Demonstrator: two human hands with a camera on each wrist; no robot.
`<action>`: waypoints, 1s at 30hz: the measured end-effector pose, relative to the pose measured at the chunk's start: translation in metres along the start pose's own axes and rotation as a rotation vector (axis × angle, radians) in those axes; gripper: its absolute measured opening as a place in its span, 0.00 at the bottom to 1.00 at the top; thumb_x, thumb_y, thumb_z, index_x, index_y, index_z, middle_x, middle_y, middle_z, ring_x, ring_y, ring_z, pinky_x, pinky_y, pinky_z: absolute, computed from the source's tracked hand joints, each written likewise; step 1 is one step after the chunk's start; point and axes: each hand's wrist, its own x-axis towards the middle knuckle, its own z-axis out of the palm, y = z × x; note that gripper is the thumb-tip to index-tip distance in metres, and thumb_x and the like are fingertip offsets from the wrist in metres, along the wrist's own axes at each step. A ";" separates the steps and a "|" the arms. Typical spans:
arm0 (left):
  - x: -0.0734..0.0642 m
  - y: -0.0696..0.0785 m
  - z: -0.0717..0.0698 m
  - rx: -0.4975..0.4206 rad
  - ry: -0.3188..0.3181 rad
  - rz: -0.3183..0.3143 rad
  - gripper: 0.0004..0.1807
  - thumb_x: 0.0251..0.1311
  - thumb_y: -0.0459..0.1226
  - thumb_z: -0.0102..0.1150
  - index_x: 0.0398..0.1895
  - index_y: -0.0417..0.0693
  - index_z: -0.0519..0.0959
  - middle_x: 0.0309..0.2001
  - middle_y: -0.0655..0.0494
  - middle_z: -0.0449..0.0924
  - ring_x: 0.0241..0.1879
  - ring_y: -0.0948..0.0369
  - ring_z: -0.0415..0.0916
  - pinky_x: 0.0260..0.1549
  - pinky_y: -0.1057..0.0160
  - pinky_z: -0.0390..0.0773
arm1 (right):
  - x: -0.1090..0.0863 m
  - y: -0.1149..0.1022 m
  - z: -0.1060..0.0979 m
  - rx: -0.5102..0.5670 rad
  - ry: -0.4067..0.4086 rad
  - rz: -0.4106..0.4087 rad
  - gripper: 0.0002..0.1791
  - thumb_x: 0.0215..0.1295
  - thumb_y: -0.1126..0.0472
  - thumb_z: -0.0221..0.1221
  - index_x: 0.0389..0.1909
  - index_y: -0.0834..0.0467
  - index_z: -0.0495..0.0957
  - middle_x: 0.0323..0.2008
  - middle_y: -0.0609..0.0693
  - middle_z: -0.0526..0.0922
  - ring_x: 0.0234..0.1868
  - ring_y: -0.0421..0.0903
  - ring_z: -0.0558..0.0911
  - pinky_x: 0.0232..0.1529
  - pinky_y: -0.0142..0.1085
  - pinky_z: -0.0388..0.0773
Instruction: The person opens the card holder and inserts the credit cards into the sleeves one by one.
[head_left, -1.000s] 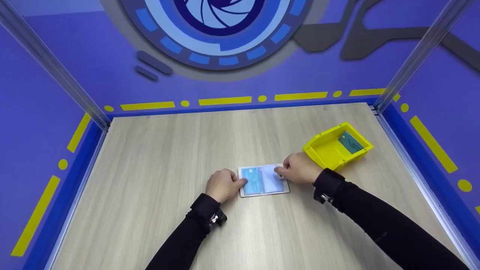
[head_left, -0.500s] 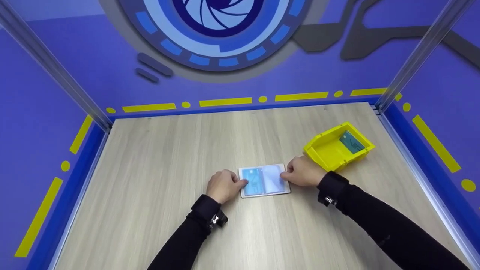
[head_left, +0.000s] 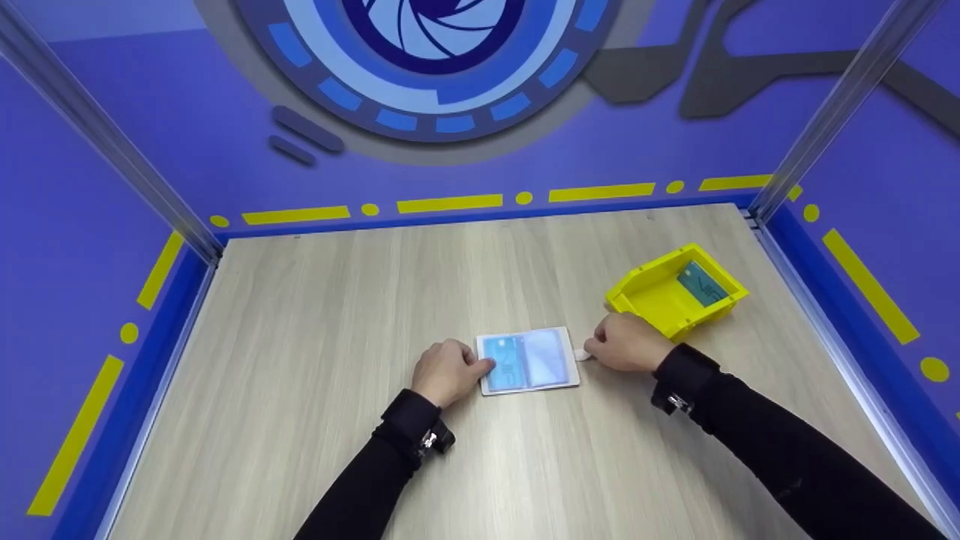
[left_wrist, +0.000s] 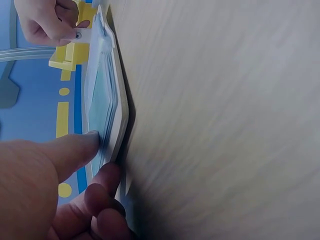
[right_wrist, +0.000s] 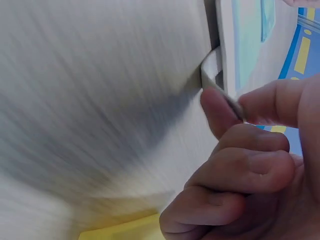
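Note:
A small white card holder (head_left: 546,360) lies spread open on the table, with a light-blue card (head_left: 504,364) behind the clear sleeve on its left half. My left hand (head_left: 448,373) pinches its left edge, thumb on top and fingers against the side, as the left wrist view shows. From the holder's right edge sticks out a short white strap (right_wrist: 212,62) that carries a round snap button (left_wrist: 78,35). My right hand (head_left: 628,343) pinches the end of this strap between thumb and index finger, and its other fingers are curled in.
A yellow plastic bin (head_left: 652,307) stands just behind the right hand, with a dark green card (head_left: 702,284) leaning inside at its back. Blue printed panels (head_left: 172,97) and metal corner posts enclose the wooden table (head_left: 337,315) at the back and sides.
The right hand has moved right, from over the holder's right half to beyond its edge, and the strap now shows stretched out there. My left hand has stayed on the left edge.

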 end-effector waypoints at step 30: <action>0.007 0.000 -0.013 -0.019 0.013 -0.034 0.16 0.70 0.51 0.71 0.26 0.57 0.88 0.25 0.62 0.81 0.28 0.59 0.77 0.35 0.59 0.72 | -0.012 -0.061 -0.023 0.194 0.101 -0.218 0.20 0.83 0.53 0.50 0.29 0.53 0.80 0.26 0.48 0.74 0.30 0.48 0.74 0.34 0.39 0.70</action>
